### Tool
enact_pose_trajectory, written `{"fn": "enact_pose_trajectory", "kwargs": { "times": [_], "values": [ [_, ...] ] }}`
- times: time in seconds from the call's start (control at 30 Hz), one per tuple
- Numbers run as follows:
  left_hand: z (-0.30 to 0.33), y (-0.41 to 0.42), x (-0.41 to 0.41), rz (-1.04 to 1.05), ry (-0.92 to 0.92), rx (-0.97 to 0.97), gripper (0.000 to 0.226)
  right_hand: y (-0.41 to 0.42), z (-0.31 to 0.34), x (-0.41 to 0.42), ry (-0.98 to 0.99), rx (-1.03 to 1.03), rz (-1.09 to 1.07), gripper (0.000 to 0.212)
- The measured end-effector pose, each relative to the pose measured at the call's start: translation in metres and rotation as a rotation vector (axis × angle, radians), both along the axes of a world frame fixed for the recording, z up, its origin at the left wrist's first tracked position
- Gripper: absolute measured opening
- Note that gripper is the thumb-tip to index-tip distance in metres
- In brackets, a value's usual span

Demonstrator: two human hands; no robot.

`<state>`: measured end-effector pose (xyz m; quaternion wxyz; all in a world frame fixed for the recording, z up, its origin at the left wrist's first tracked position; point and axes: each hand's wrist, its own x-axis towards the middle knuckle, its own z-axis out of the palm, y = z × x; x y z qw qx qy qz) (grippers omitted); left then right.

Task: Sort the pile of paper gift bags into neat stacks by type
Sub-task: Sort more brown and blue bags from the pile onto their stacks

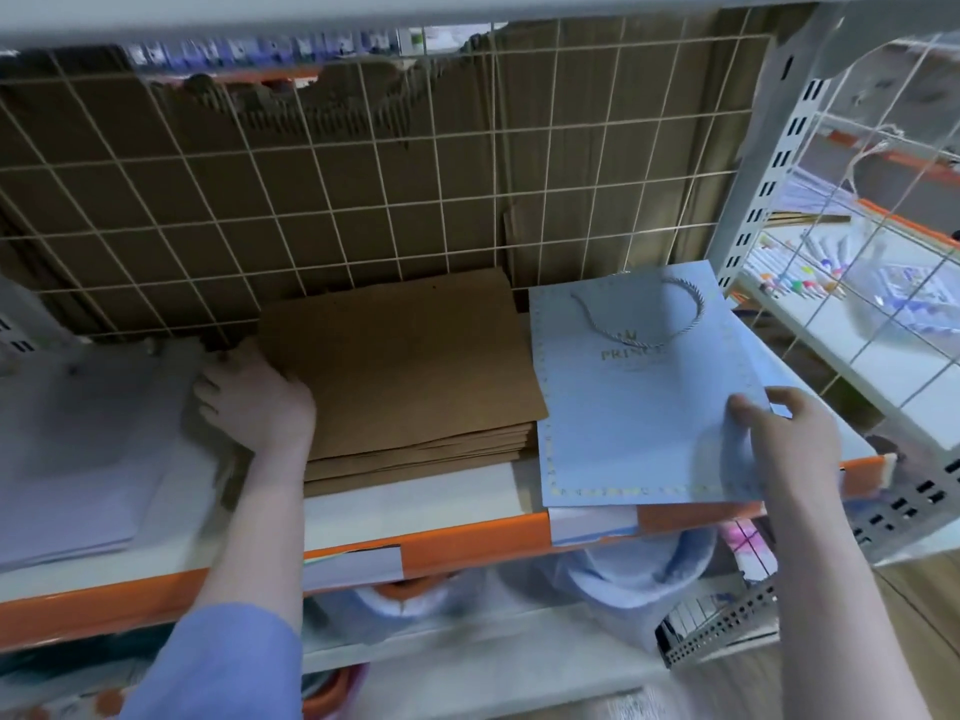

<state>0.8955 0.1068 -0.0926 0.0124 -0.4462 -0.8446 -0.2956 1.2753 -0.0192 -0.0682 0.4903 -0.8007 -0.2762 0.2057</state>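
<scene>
A stack of flat brown paper bags (410, 371) lies in the middle of the white shelf (415, 498). My left hand (254, 402) rests against the stack's left edge, fingers curled at its side. To the right lies a pale blue gift bag (634, 402) with a rope handle and gold print, on top of other blue bags. My right hand (784, 439) pinches the top blue bag's near right corner, thumb on top. A blurred pile of white bags (78, 449) sits at the left of the shelf.
A wire grid (363, 200) backed by torn brown cardboard closes the shelf's rear. An orange beam (467, 545) edges the shelf front. A grey slotted upright (753, 200) stands at the right, with another shelf of small coloured items beyond. Bundles fill the shelf below.
</scene>
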Motion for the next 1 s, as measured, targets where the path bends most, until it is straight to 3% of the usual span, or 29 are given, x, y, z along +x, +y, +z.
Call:
{"fn": "enact_pose_trajectory", "kwargs": {
  "times": [0.3,0.4,0.5,0.7,0.87,1.0],
  "values": [
    [-0.005,-0.037,0.118,-0.56,0.199,-0.109,0.059,0.007,-0.009,0.005,0.017,-0.004,0.021,0.028],
    [-0.013,-0.036,0.138,-0.679,0.217,-0.194,0.061,0.006,-0.012,0.012,0.039,0.001,0.04,0.02],
    [-0.019,-0.035,0.14,-0.711,0.198,-0.23,0.061,0.007,-0.015,0.024,0.05,0.001,0.053,0.013],
    [-0.014,-0.035,0.141,-0.692,0.141,-0.234,0.058,0.016,-0.015,0.056,0.07,-0.012,0.088,0.016],
    [-0.001,-0.046,0.178,-0.657,0.022,-0.125,0.052,0.034,-0.015,0.084,0.051,-0.026,0.157,0.036],
    [0.003,-0.057,0.236,-0.743,0.014,-0.106,0.054,0.052,-0.013,0.105,0.008,-0.054,0.221,0.038]
  ]
}}
